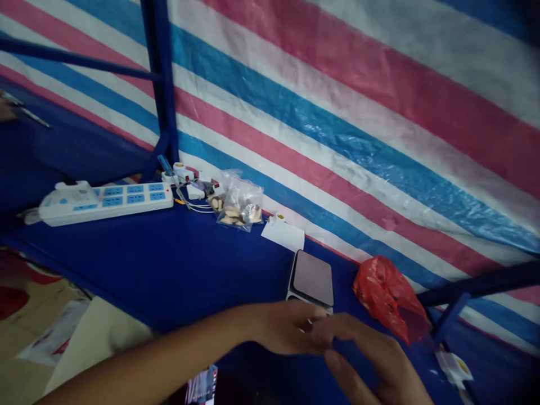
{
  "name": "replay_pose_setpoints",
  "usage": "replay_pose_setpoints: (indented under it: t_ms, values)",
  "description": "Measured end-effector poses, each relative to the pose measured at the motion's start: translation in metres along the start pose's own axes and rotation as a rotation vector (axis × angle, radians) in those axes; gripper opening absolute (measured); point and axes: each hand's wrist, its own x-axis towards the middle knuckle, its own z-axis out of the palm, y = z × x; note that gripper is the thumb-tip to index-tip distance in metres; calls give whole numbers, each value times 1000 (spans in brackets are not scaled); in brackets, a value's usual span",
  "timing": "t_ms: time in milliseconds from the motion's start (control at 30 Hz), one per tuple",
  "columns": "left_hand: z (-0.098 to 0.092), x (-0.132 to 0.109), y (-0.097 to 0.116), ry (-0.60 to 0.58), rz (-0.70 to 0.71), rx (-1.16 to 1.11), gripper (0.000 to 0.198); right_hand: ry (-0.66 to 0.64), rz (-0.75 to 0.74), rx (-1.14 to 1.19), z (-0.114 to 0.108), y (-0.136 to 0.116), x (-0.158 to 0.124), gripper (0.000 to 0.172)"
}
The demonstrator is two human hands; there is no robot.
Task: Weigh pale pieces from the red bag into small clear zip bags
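Just on your side of the grey-topped box (313,278), your two hands meet at the fingertips. Left hand (280,329): comes in from the left, back of the hand uppermost, fingers reaching toward the right hand and loosely bent. Right hand (382,357): comes in from the lower right, thumb and forefinger parted with a gap between them, the forefinger against or just in front of the left fingertips. A small bright glint shows where the left fingers bend; with the blur, you cannot tell whether they pinch something small or close on nothing.

Position of the box: flat on the blue table (189,264), its near edge partly covered by your left hand; contact with it cannot be judged. Right of the box: a crumpled red plastic bag (390,298), near it but apart. Beyond the box, slightly left: a white sheet of paper (284,233). Further left of the box: clear plastic bags (241,203) with pale pieces inside, then white cables (194,206) and a blue-handled tool (164,163). Well left of the box: a white power strip (126,203) with blue sockets. Behind the box: striped plastic sheeting (337,124).
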Motion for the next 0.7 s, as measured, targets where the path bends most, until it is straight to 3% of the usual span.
replay_pose_setpoints:
  t_ms: [67,133,233,267,400,467,533,600,700]
  values:
    - [-25,-44,13,297,-128,76,34,43,98,38,5,17,-23,14]
    - [-46,-92,13,582,-191,208,37,105,209,80,17,32,-34,22]
    - [-65,-152,-14,1057,-352,514,51,39,205,187,50,42,-26,30]
    - [-69,-167,-26,1151,-415,626,55,-22,163,228,64,42,-19,32]
    - [-73,-193,-65,1177,-407,1025,59,-97,-141,282,131,33,20,33]
    - [-74,-193,-73,1165,-396,1114,58,-88,-282,208,166,29,39,35]
    - [-75,-193,-76,1171,-413,1133,57,-109,-326,153,193,29,52,38]
    - [-76,-193,-75,1184,-424,1129,55,-114,-300,166,207,32,59,39]
    - [-75,-193,-71,1197,-436,1123,54,-97,-256,256,204,40,58,39]
